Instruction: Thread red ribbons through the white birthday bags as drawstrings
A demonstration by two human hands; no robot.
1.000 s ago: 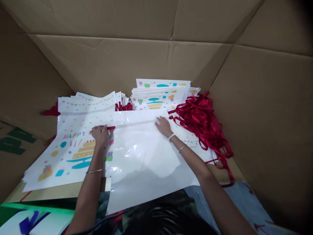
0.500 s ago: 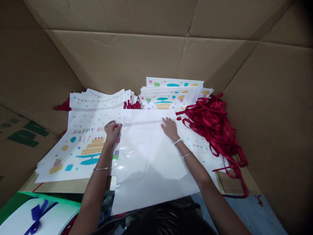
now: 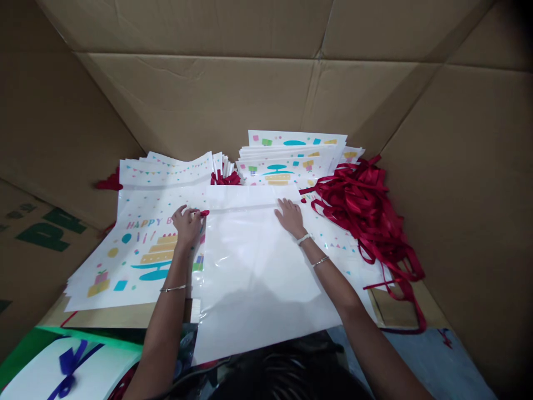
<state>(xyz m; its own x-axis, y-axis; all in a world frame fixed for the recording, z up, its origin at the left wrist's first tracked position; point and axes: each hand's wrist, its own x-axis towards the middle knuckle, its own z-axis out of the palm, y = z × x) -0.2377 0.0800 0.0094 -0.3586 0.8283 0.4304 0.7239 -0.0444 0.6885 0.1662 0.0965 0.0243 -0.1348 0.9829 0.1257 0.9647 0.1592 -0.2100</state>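
Note:
A large white plastic bag point(image 3: 258, 266), its blank side up, lies in front of me with a band running across its upper part. At its left edge my left hand point(image 3: 186, 225) pinches a small red ribbon end point(image 3: 204, 213) that sticks out level with the band. My right hand point(image 3: 290, 216) rests flat near the bag's upper right, fingers spread. To the left lies a stack of bags printed with a cake and birthday lettering point(image 3: 141, 244). A tangled heap of red ribbon point(image 3: 358, 194) lies to the right.
Cardboard walls point(image 3: 200, 89) enclose the work surface at the back and sides. More printed bags point(image 3: 287, 166) stand stacked at the back. A white item with a blue bow point(image 3: 69, 361) is at the lower left. Red ribbon strands point(image 3: 412, 300) hang over the right front edge.
My left hand has shifted slightly left, away from the bag's edge, and more of the red ribbon end shows. My right hand stays nearly in place on the bag.

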